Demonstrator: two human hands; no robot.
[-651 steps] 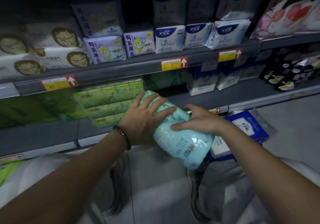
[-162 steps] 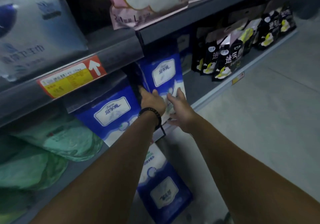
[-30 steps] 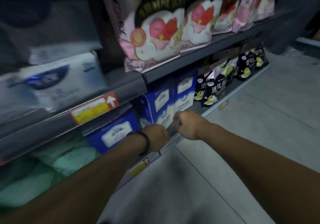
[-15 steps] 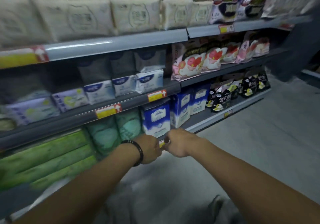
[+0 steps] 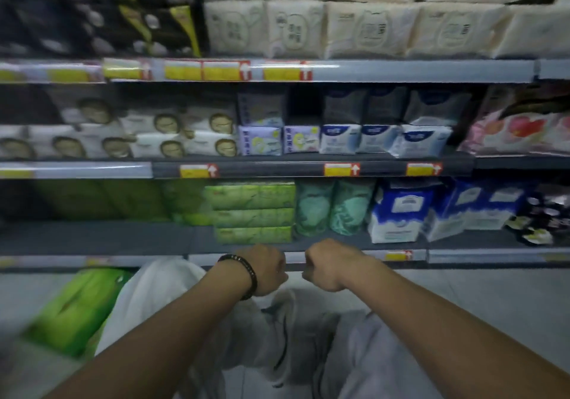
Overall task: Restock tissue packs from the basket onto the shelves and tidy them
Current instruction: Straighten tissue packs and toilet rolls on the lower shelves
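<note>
Shelves point(image 5: 277, 170) stocked — green packs point(image 5: 253, 213), blue packs point(image 5: 398, 213); left hand point(image 5: 268, 269), right hand point(image 5: 327, 266) fisted, empty.

Yellow price tags point(image 5: 341, 170) with red arrow ends sit along the shelf edges across the middle of the frame. Grey floor point(image 5: 493, 300) fills the lower right. Light grey trousers point(image 5: 160, 300) and grey shoes point(image 5: 277, 330) show at bottom centre.

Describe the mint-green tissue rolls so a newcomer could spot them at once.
Look at the lowest shelf, straight above the fists. The mint-green rolls stand upright between flat stacked bright-green packs and boxy blue-and-white packs; only they are rounded and pale teal.
</note>
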